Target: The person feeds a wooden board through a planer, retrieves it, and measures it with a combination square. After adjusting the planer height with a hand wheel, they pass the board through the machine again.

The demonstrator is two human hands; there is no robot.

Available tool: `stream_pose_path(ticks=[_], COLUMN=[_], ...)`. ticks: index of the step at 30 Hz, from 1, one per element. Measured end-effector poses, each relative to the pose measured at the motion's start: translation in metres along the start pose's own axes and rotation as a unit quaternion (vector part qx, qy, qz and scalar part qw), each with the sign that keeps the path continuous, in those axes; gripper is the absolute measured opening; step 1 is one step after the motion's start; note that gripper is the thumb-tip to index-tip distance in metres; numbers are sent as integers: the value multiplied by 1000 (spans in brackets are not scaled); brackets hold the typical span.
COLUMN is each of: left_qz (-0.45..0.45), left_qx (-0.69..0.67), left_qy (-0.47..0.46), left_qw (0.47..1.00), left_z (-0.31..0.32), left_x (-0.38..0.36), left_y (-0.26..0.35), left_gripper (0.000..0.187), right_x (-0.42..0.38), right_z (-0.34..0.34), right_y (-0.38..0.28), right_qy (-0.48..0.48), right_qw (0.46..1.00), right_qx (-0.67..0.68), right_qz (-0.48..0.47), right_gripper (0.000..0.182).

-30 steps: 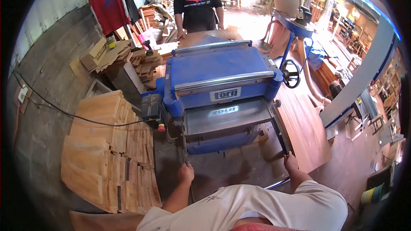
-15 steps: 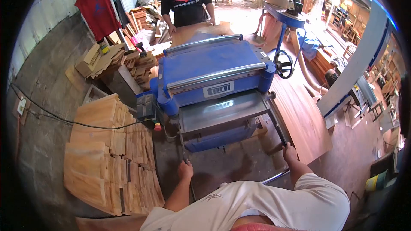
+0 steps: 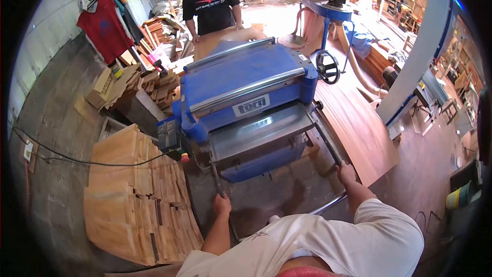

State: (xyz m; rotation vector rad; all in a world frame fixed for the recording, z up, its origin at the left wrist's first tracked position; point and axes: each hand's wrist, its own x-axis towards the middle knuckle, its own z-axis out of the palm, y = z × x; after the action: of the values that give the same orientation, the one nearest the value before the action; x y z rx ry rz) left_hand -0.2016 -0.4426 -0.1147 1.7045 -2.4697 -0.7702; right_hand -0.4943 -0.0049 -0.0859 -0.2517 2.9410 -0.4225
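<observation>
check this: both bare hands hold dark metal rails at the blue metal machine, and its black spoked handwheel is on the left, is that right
Wrong side: the head view shows the black spoked handwheel on the right of the blue metal machine. Left hand and right hand hold dark metal rails.

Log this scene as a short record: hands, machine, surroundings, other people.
left hand: closed on the left rail
right hand: closed on the right rail
machine: blue machine, label reads "torq"; metal bed between person and blue body
controls: handwheel on right side; red button on left side
left of machine: stacked boards
right of machine: wide board
co-worker: person in black shirt, across the machine
</observation>
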Motion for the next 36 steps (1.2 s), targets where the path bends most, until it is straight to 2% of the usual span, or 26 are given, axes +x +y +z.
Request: stream_pose_path(ticks=[5,7,9,11,12,14,15,16,17,18,20,22,24,25,27,29,30,31,32,34,35,36], left_qz=[-28,-20,-11,113,128,195,217,268,311,357,423,492,548,558,575,515,453,390,384,91,67,0], left_qx=[-23,13,49,145,159,185,200,164,124,85,29,2,-48,-50,-34,-27,-16,-9,-8,-15,-12,-17], left_qy=[-52,-28,-5,81,73,144,127,109,88,63,26,-16,-100,-163,-252,-315,-339,-359,-358,-440,-425,-471], left_qw=[998,999,999,980,976,952,947,943,938,928,905,871,829,812,778,796,825,848,851,893,903,882], left_z=[10,2,-8,-19,-14,1,12,22,36,50,90,127,155,172,214,275,307,341,381,452,474,487], left_x=[12,2,-11,-26,-29,-43,-52,-66,-82,-99,-134,-171,-217,-234,-256,-264,-262,-259,-252,-235,-238,-244], left_y=[-13,-6,6,22,31,47,68,93,121,152,218,289,364,398,448,472,475,477,469,438,426,421], left_gripper=[40,41,47,68,68,81,81,80,79,76,72,68,60,57,52,54,55,56,56,61,62,62], right_x=[7,8,12,22,26,25,29,32,36,34,41,59,81,102,131,167,174,203,216,222,228,236], right_z=[5,9,13,31,33,38,37,33,34,28,39,39,33,62,76,90,21,90,48,21,20,20], right_y=[7,11,17,34,38,44,45,46,53,59,87,135,191,230,304,387,396,473,492,529,555,577], right_qy=[-22,-11,-30,-49,-44,-64,-136,-159,-224,-264,-141,-155,-174,-107,-31,-9,103,-22,-73,53,55,56], right_qw=[999,998,997,993,983,947,910,892,846,819,857,866,879,902,921,941,908,957,933,945,953,958], right_qx=[24,51,64,103,172,308,391,421,483,509,492,474,443,416,363,251,334,139,154,72,24,-25], right_qz=[8,-29,-7,-27,-51,-63,-20,-32,-29,11,-60,-26,36,34,138,226,229,254,316,313,298,280], right_gripper=[31,29,28,32,35,48,52,54,53,52,49,48,46,44,43,39,44,52,58,58,59,61])
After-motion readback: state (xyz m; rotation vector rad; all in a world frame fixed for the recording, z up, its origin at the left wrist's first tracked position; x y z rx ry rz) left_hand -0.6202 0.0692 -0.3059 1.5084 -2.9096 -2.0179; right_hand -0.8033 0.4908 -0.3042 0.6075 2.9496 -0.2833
